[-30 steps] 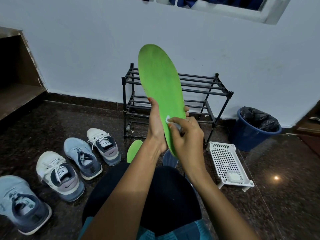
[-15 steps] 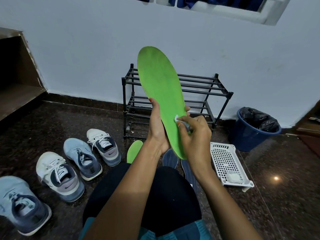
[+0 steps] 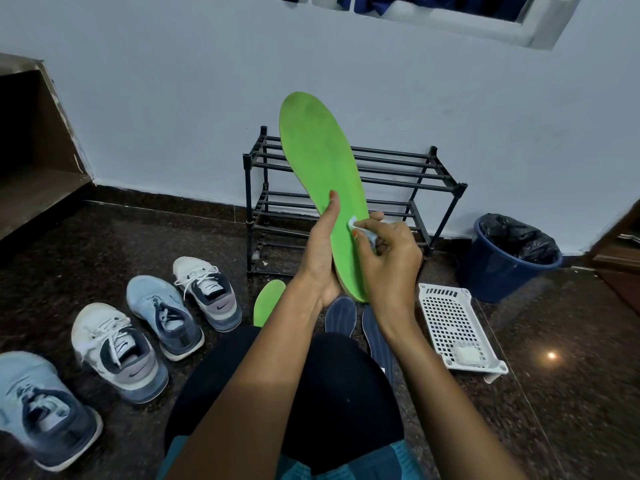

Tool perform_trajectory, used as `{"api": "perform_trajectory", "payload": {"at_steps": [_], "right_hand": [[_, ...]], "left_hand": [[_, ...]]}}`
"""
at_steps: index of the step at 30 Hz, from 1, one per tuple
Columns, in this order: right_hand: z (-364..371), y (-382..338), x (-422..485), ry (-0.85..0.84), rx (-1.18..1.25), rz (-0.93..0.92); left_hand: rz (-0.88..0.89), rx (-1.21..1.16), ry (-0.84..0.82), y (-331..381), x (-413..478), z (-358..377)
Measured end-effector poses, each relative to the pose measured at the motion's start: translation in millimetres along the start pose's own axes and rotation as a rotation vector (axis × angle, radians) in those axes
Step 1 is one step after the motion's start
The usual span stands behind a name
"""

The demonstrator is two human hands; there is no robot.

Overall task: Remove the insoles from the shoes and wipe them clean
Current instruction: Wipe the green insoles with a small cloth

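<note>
Left hand (image 3: 320, 261) grips the green insole (image 3: 322, 161) upright. Right hand (image 3: 389, 265) pinches a white wipe (image 3: 354, 224) against it; sneakers (image 3: 121, 351) at eight o'clock

Dark speckled floor (image 3: 571, 410), four sneakers (image 3: 121, 355) at left, green insole (image 3: 268, 301), two navy insoles (image 3: 340, 315), white tray (image 3: 450, 323), blue bin (image 3: 498, 271), black rack (image 3: 398, 174)

Bright green, duller toward its toe: the insole (image 3: 322, 174) you hold up, with a white wipe (image 3: 360, 228) against it. Your left hand (image 3: 320, 258) shows an orange-red thumbnail. On the dark, speckled floor (image 3: 571, 393) lie a second green insole (image 3: 268, 303) and two navy insoles (image 3: 340, 315), beside white-and-navy shoes (image 3: 207, 292) with grey heels and pale-blue shoes (image 3: 162, 313) with navy collars. The rack (image 3: 415, 174) is black, the bucket (image 3: 498, 275) blue with a black liner, the perforated basket (image 3: 453, 323) white, the wall (image 3: 173, 98) pale bluish white.
</note>
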State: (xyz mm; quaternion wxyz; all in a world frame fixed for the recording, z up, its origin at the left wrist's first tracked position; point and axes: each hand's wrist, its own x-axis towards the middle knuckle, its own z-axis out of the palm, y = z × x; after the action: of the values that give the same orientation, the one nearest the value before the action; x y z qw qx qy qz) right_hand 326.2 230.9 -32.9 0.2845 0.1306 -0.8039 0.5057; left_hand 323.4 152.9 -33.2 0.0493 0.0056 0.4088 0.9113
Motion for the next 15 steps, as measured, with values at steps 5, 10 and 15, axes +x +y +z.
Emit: {"api": "perform_trajectory", "payload": {"at_steps": [5,10,15], "right_hand": [[-3,-1,-5,-0.072,-0.024,-0.061],[-4,-7,-28,-0.186,0.064,-0.115],[-9,-6,-17,-0.124,-0.087,-0.162]], "left_hand": [[0.078,-0.079,0.002,0,1,-2],[0.111,-0.229,-0.049,1,1,-4],[0.134,-0.175,-0.091,0,2,-4]]}}
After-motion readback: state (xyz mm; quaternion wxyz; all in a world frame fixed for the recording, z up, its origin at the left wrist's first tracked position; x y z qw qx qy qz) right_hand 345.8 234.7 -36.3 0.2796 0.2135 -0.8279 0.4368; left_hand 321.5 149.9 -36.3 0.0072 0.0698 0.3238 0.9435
